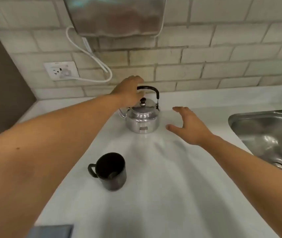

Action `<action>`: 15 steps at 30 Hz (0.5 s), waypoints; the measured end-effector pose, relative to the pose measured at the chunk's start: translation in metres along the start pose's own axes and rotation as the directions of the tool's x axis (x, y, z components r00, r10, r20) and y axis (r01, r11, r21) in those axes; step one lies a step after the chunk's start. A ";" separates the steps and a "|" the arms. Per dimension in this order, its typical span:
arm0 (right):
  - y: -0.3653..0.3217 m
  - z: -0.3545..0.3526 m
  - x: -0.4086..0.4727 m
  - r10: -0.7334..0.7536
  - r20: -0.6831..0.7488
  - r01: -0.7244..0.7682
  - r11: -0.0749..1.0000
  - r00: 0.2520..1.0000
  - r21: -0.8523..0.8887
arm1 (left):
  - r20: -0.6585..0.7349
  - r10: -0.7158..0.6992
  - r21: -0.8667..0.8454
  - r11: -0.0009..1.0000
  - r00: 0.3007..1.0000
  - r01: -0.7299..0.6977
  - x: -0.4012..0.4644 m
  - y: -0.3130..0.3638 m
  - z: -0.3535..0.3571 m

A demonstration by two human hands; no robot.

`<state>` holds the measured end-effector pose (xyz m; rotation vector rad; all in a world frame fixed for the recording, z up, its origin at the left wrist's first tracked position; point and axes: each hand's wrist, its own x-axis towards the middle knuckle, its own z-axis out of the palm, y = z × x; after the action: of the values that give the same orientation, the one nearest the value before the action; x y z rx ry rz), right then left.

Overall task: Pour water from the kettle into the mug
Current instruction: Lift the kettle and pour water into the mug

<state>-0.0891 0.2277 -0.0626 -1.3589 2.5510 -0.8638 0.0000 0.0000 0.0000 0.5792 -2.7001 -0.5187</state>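
A shiny metal kettle point(142, 120) with a black arched handle and a black lid knob stands upright on the white counter point(162, 177), near the tiled wall. My left hand point(128, 93) reaches across from the left and wraps around the left end of the handle, hiding that end. Its spout points left, mostly hidden behind my left wrist. My right hand point(189, 127) hovers to the kettle's right, fingers spread, touching nothing. A black mug point(112, 171) stands upright nearer to me, left of centre, its handle pointing left.
A steel sink point(265, 134) is set into the counter at the right. On the tiled wall are a socket point(61, 70) with a white cable and a metal appliance point(114, 15) above the kettle. A dark panel closes the left side.
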 end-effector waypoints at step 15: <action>-0.002 0.026 0.136 -0.071 0.028 0.060 0.956 0.997 0.287 | 0.171 -0.055 -0.046 0.997 0.984 0.064 0.049 -0.023 0.035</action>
<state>-0.1586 0.1081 -0.0624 -1.3604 2.2532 -1.1549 -0.0489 -0.0314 -0.0285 0.6298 -2.8262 -0.6793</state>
